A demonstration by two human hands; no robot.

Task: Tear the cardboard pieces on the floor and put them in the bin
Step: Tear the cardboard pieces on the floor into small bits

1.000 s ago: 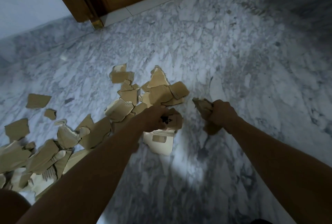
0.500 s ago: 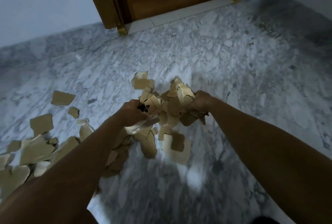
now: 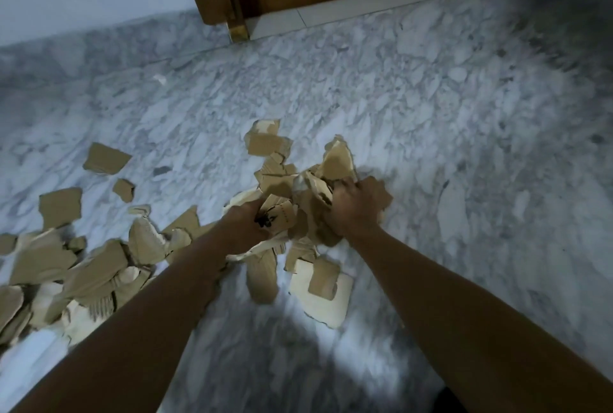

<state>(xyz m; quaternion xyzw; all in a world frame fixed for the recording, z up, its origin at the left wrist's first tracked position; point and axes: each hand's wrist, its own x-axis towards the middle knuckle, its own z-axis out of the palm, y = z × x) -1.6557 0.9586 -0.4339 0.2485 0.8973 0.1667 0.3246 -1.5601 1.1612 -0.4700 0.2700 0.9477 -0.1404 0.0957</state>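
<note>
While torn cardboard pieces (image 3: 96, 266) lay scattered over the marble floor (image 3: 431, 107), the left hand (image 3: 247, 223) and right hand (image 3: 356, 210) each clenched their fingers round one crumpled bundle (image 3: 300, 192) of scraps, gathered between them near the floor. Such scraps looked light, stiff and loose, likely to slip out; squeezing from both sides seemed the surest hold. No bin was in view.

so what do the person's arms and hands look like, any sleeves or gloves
Both are bare: the left hand and right hand wear no gloves, and no sleeves, watch or bracelet show on the left forearm or right forearm.
</note>
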